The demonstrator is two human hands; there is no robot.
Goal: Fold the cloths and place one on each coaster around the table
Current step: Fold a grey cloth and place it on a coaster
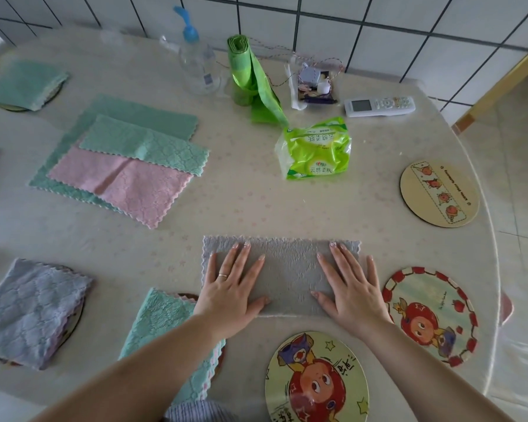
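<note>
Pressing flat, palms down and fingers spread, the left hand (232, 295) and right hand (352, 292) rest on a grey cloth (287, 274) — a fuzzy rectangle with scalloped edges, lower centre of the frame — gripping nothing. Round, glossy cartoon coasters (430, 315) sit bare to the right. Lower left, a folded teal cloth (162, 327) hides most of its coaster — only a sliver shows. Flat pink and teal cloths (119, 159) overlap upper left.

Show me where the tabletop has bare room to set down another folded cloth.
Bare room lies between the cloth stack, the tissue pack and the grey cloth under both hands. The far edge around the spray bottle, bag roll and remote is crowded.
</note>
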